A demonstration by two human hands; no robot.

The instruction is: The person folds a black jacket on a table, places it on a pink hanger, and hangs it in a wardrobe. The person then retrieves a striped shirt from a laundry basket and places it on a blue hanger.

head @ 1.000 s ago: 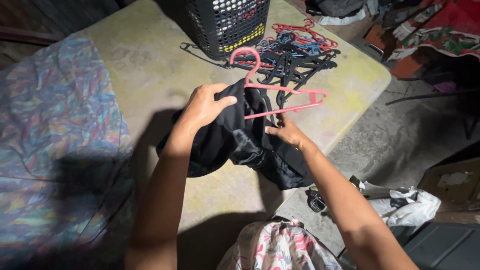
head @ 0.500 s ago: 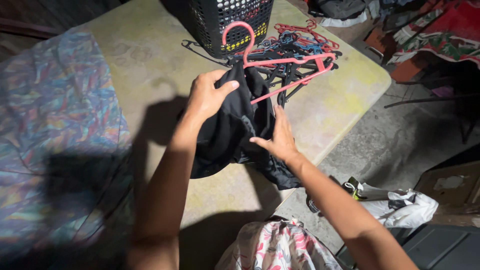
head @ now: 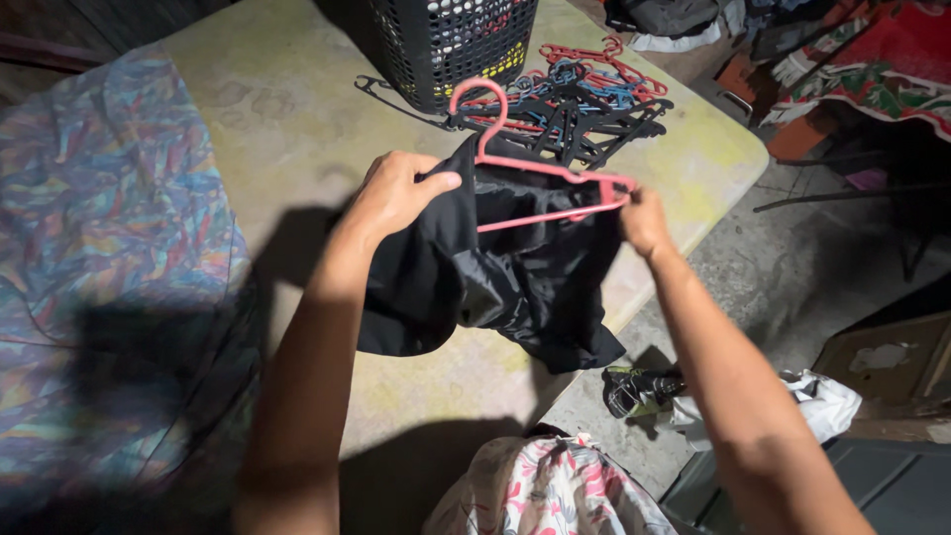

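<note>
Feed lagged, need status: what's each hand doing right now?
Left hand: closed, gripping the black garment.
Right hand: closed on the pink hanger end.

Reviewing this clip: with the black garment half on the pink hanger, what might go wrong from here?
1. The black garment looks bunched and hangs mostly below the left hand; it may slide off the pink hanger, which only the right hand grips at one end.
2. The hanger's hook sits close to the pile of hangers and the black basket, so it might snag there.
3. The scene is dim, so misthreading seems possible.
</note>
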